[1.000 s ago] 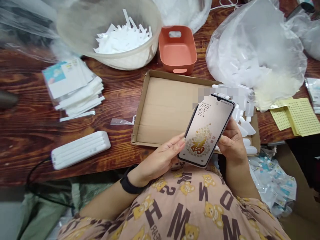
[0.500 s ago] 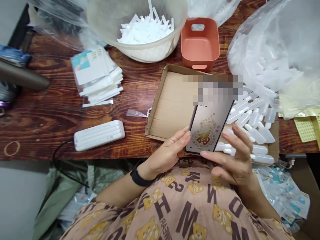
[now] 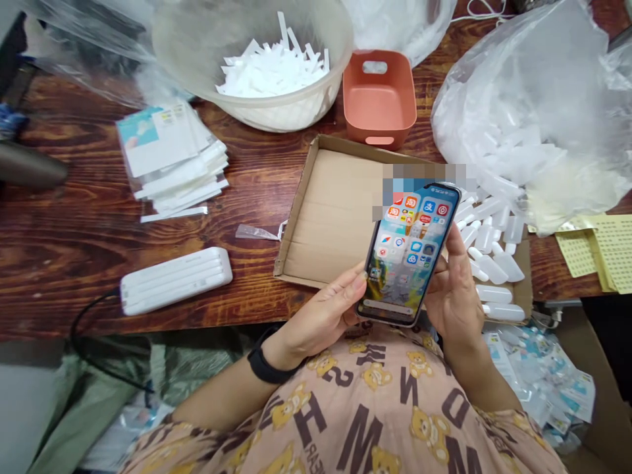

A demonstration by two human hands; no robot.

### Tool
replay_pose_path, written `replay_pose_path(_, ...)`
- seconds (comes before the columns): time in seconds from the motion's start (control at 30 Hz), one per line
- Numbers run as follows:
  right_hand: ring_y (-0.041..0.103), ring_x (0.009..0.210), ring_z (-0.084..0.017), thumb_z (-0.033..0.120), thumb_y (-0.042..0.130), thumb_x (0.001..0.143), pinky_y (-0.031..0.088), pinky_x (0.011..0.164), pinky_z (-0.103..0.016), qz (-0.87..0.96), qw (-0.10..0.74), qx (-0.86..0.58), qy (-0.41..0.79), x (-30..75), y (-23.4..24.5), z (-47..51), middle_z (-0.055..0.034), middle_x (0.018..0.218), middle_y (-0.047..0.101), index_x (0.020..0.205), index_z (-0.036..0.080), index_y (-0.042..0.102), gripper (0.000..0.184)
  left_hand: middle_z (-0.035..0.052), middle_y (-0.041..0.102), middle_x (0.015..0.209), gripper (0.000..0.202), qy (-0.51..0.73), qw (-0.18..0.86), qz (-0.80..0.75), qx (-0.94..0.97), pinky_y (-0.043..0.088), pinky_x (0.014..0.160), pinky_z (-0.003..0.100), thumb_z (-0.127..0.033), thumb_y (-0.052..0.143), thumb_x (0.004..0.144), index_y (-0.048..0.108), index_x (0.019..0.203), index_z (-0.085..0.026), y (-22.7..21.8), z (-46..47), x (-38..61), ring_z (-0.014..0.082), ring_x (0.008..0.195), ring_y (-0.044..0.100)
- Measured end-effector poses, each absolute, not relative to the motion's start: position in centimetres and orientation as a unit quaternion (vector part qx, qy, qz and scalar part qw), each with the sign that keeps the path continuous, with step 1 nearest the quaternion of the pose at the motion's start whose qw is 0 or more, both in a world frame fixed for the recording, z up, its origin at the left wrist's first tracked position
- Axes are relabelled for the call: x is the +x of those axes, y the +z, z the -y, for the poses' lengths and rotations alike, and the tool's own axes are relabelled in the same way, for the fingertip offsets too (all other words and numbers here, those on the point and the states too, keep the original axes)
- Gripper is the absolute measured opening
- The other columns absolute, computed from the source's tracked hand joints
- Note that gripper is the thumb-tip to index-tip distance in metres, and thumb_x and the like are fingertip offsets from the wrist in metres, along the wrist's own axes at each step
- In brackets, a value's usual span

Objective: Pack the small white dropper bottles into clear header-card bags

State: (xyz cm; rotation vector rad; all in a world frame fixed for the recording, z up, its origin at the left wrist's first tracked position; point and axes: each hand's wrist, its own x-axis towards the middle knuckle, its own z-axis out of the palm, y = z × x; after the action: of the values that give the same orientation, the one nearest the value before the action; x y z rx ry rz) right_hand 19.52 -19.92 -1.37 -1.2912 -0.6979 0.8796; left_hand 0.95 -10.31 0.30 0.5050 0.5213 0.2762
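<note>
A smartphone (image 3: 402,263) is tilted up in front of me, its screen lit with rows of app icons; a blurred patch covers its top edge. My left hand (image 3: 330,306) grips its lower left side, thumb along the edge. My right hand (image 3: 454,293) is wrapped round the right edge, with the fingers partly hidden behind the phone. Behind the phone lies a shallow cardboard tray (image 3: 336,197). Several white plastic pieces shaped like small paddles (image 3: 494,266) lie in the tray's right part.
A translucent bowl (image 3: 286,115) of white strips and an orange basket (image 3: 380,99) stand at the back. Flat packets (image 3: 172,158) are stacked left, above a white power strip (image 3: 175,280). A clear plastic bag (image 3: 498,125) and yellow sticker sheets (image 3: 612,247) lie right.
The screen has switched from a golden-character picture to app icons. My right hand has gone from touching the screen's bottom to holding the phone's right edge. The view has shifted slightly right.
</note>
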Motion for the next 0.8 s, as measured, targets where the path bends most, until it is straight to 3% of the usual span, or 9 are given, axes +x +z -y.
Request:
replay_pose_path(0.07,0.051,0.155,-0.029,0.066,0.051,0.105,0.057,0.115,-0.05,0.302,0.668,-0.577,0.361,19.4,-1.5,19.8,-0.0025,0.162,0.058,0.164,0.044,0.042,0.064,0.002,0.076,0.145,0.046,0.137,0.926,-0.252,0.244,0.06,0.087,0.019,-0.048,0.083,0.096,0.077,0.14,-0.036,0.2,10.4,1.0,0.0226,0.131,0.074)
replay_pose_path(0.27,0.067,0.132,-0.026,0.05,0.053,0.108,0.057,0.11,-0.05,0.418,0.667,-0.589,0.182,20.4,-1.5,20.1,-0.0027,0.154,0.062,0.155,0.048,0.054,0.047,0.0025,0.077,0.144,0.042,0.164,0.916,-0.249,0.267,0.054,0.115,0.029,-0.047,0.082,0.097,0.079,0.136,-0.033,0.2,10.7,1.1,0.0245,0.141,0.067)
replay_pose_path(0.4,0.068,0.129,-0.03,0.052,0.05,0.108,0.059,0.104,-0.053,0.473,0.635,-0.603,0.1,20.9,-1.5,20.4,-0.0054,0.155,0.059,0.155,0.047,0.054,0.048,0.0026,0.078,0.143,0.043,0.169,0.914,-0.256,0.267,0.055,0.115,0.029,-0.047,0.083,0.095,0.08,0.136,-0.032,0.3,10.7,1.0,0.0252,0.143,0.066)
replay_pose_path(0.53,0.064,0.136,-0.035,0.048,0.046,0.109,0.058,0.107,-0.058,0.543,0.567,-0.619,0.034,21.3,-1.3,21.4,-0.0072,0.152,0.059,0.146,0.042,0.065,0.042,0.0038,0.077,0.144,0.046,0.176,0.915,-0.265,0.248,0.053,0.121,0.034,-0.045,0.084,0.095,0.078,0.139,-0.031,0.3,10.6,0.9,0.0273,0.144,0.066)
replay_pose_path(0.67,0.066,0.13,-0.032,0.042,0.048,0.109,0.057,0.111,-0.058,0.625,0.486,-0.609,-0.045,21.6,-1.2,22.5,-0.0041,0.144,0.065,0.129,0.041,0.076,0.035,0.0053,0.076,0.145,0.051,0.181,0.91,-0.285,0.241,0.055,0.119,0.037,-0.046,0.084,0.094,0.075,0.142,-0.031,0.4,10.5,0.7,0.0298,0.142,0.067)
replay_pose_path(0.8,0.066,0.129,-0.03,0.044,0.048,0.11,0.057,0.111,-0.056,0.646,0.46,-0.606,-0.057,21.6,-1.3,22.9,-0.0027,0.142,0.066,0.127,0.043,0.078,0.034,0.0055,0.076,0.146,0.051,0.186,0.905,-0.292,0.246,0.059,0.114,0.036,-0.047,0.085,0.094,0.076,0.141,-0.032,0.5,10.4,0.8,0.0308,0.139,0.069)
